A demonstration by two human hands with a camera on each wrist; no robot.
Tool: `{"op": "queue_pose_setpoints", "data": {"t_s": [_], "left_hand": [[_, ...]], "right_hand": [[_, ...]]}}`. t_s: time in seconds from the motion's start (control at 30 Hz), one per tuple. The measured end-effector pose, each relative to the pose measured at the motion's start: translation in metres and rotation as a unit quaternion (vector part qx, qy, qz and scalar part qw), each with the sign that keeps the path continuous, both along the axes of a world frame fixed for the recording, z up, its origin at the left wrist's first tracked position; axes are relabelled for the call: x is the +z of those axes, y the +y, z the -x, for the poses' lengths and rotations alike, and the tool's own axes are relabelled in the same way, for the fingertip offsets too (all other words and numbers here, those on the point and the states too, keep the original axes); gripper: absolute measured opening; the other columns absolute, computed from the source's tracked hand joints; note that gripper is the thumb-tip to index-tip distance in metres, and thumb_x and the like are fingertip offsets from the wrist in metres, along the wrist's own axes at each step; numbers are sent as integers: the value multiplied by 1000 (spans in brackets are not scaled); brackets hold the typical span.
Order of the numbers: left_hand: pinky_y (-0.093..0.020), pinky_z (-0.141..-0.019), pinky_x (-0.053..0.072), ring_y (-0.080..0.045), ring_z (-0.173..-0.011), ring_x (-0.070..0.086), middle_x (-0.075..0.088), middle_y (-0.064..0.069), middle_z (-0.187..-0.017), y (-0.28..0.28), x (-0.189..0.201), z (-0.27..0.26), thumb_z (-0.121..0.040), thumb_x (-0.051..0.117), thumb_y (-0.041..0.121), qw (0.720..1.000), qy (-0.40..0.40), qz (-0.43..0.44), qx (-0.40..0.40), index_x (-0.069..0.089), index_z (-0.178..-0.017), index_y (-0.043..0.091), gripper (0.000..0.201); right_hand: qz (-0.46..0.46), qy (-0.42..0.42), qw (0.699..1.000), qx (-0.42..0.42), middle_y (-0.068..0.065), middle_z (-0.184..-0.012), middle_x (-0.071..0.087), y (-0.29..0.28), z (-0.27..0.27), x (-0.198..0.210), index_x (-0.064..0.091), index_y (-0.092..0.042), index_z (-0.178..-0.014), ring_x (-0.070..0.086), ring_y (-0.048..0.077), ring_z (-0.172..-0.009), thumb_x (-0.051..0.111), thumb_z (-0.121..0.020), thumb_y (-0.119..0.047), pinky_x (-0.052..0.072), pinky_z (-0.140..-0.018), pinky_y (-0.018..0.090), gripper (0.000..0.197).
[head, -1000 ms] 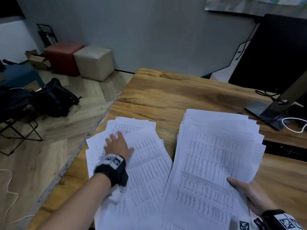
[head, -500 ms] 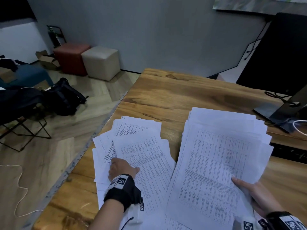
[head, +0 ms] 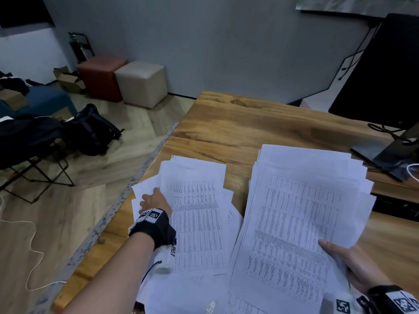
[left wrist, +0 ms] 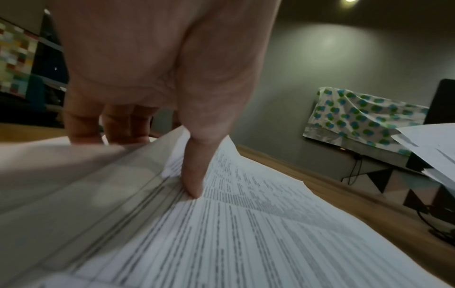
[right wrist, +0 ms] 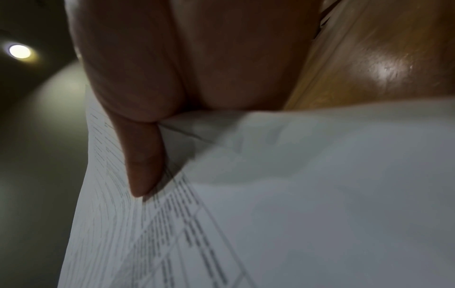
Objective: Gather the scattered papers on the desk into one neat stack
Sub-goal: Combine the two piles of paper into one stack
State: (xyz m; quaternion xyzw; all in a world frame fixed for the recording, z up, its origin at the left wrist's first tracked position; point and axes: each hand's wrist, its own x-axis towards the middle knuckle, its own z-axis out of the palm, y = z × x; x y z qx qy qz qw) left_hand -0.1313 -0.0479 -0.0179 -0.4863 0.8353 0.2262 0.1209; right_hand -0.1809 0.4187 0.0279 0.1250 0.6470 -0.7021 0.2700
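left fingers [left wrist: 83, 124] under the small pile [head: 195, 211], thumb on top; right hand [head: 353, 266] pinches the big stack [head: 294, 223]

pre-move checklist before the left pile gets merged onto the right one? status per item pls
1. Right hand grips the right pile, thumb on top: ok.
2. Left hand has hold of the left pile, thumb on top, fingers under a lifted edge: ok.
3. Left pile squared: not ok, sheets fanned.
4. Right pile squared: not ok, corners splayed.
5. All sheets on the desk: not ok, left sheets overhang its edge.
6. Every loose sheet caught: cannot tell.
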Motion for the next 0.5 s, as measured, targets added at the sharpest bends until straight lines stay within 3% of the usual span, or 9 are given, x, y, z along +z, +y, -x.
{"op": "queue_pose_setpoints", "data": {"t_s": [0.07, 0.1, 0.23, 0.33, 0.43, 0.5], "left_hand": [[-52, -99, 47, -41, -121, 50, 49, -23, -132, -3, -4, 1, -77, 73, 5, 999, 29, -13, 24, 26, -142, 15, 81], [-52, -98, 49, -41, -119, 53, 52, -23, -129, -4, -6, 1, -76, 74, 4, 999, 42, -15, 31, 27, -141, 13, 81], [-43, -84, 57, -37, -103, 63, 65, -17, -116, -5, -8, -10, -76, 68, 5, 996, 90, 23, -11, 59, -108, 8, 34], [-37, -74, 55, -35, -89, 64, 69, -13, -101, 1, 9, -18, -76, 58, 1, 986, 164, 16, -38, 63, -94, 8, 20], [-36, -75, 52, -33, -92, 64, 71, -9, -101, 8, 44, -22, -81, 66, 5, 969, 224, -23, -101, 64, -102, 10, 22], [-31, -70, 46, -27, -91, 67, 73, -4, -97, 13, 75, -26, -83, 71, 10, 952, 259, -33, -163, 67, -103, 21, 22]], "right_hand": [[-4, 4, 1000, 9, 21, -119, 71, -2, 1, -1, 59, -6, -126, 69, 41, -105, 61, -85, 1, 55, -86, 57, 42], [-6, 6, 1000, 11, 21, -118, 71, -3, 1, -1, 58, -6, -126, 70, 41, -104, 62, -84, 1, 56, -85, 56, 42], [-3, 14, 1000, 16, 20, -118, 71, -7, 3, -1, 55, -5, -130, 69, 40, -105, 66, -82, 0, 60, -79, 49, 50], [4, 14, 1000, 13, 21, -116, 72, -10, 3, 0, 55, -3, -129, 71, 40, -102, 63, -85, 3, 62, -74, 46, 45], [6, 9, 1000, 12, 21, -111, 74, -15, 2, 5, 57, -1, -125, 73, 38, -96, 60, -88, 5, 63, -67, 41, 38], [-2, 11, 1000, 8, 19, -104, 76, -19, 2, 5, 59, -2, -121, 75, 35, -91, 60, -89, 4, 62, -63, 39, 33]]}}
